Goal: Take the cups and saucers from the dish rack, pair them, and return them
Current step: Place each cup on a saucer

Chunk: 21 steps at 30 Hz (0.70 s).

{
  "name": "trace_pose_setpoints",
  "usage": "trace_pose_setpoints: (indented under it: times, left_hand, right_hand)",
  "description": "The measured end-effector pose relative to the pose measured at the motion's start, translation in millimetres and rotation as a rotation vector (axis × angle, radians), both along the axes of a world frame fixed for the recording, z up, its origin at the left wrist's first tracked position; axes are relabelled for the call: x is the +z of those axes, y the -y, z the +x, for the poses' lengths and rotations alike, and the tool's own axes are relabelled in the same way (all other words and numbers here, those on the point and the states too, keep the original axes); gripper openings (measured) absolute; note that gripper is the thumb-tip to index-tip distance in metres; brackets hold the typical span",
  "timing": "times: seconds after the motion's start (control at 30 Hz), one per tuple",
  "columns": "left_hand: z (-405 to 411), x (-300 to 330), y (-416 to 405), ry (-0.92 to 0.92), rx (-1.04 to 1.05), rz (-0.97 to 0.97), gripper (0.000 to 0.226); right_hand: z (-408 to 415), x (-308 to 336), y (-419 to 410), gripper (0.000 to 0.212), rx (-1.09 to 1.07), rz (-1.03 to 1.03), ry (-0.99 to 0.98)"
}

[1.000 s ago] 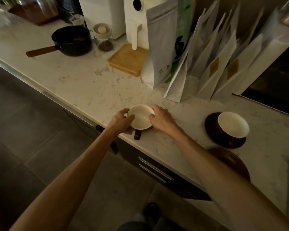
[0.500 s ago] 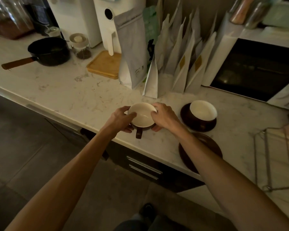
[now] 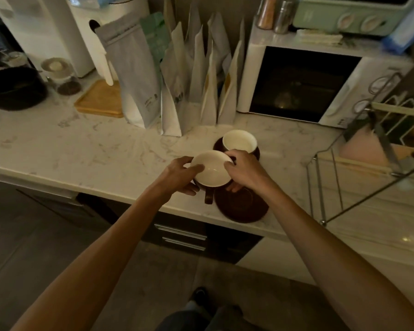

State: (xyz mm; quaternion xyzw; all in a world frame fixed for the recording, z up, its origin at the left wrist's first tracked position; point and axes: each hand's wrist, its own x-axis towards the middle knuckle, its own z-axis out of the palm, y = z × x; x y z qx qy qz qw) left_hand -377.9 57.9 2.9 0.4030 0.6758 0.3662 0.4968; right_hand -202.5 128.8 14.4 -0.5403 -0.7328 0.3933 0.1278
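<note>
Head view: I hold cup (image 3: pixel 212 168) between left hand (image 3: pixel 177 174) and right hand (image 3: pixel 243 172) — fingers of both wrapped round its sides, handle toward me. Cup sits just left of empty saucer (image 3: pixel 243 205), likely its mate. Second cup (image 3: pixel 240 141) already paired behind — dish rack (image 3: pixel 359 177) at right.

Wire dish rack (image 3: pixel 359 163) cut off by right edge, blurred. Black saucepan (image 3: pixel 14 88) clipped at left edge. Right hand (image 3: pixel 245 172) hides part of empty brown saucer (image 3: pixel 243 206) and of the far saucer (image 3: pixel 257 152). Mint-green toaster oven (image 3: pixel 351 16) cropped at top.
</note>
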Motion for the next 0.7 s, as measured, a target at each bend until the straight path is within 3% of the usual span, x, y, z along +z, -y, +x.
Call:
trace_pose_setpoints:
  times: [0.7]
  left_hand:
    - [84.8, -36.9, -11.5, -0.063, -0.16, -0.036, 0.049]
  right_hand:
    - [87.9, -33.8, 12.9, 0.036, -0.154, 0.001, 0.073]
